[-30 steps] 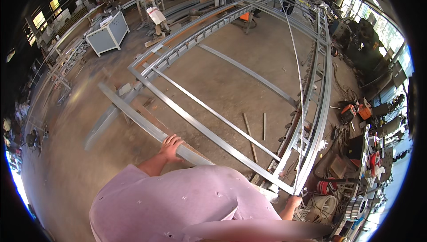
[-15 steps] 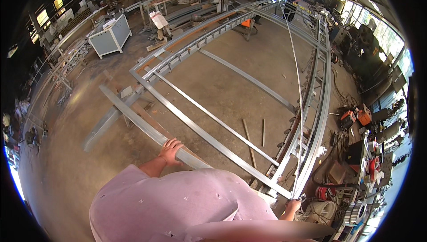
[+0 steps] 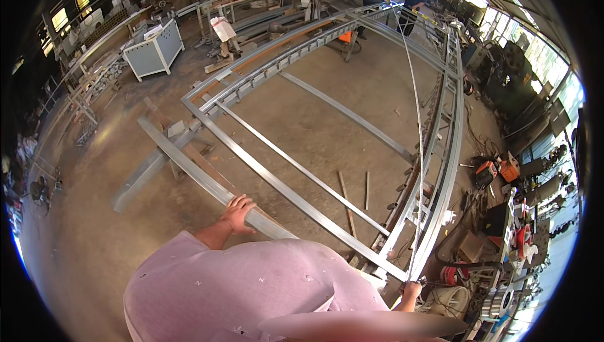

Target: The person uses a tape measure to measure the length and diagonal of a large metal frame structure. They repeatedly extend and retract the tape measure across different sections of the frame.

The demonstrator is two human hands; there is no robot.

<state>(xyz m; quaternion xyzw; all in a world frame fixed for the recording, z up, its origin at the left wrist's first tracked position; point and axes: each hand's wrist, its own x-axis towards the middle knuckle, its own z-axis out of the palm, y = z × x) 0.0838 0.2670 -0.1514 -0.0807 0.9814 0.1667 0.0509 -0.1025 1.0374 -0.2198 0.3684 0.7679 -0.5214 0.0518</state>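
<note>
Tape (image 3: 419, 122) wants steady tension: right hand (image 3: 411, 290), fingers seemingly closed on its near end, should hold straight; left hand (image 3: 238, 214), fingers spread, rests on beam (image 3: 195, 171).

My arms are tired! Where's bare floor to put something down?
Bare floor lies left of the left hand, beside the slanting grey beam, and inside the metal frame between the thin crossbar and the middle crossbar, except near two loose strips. It's crowded right of the frame, around orange machines and a white bucket.
</note>
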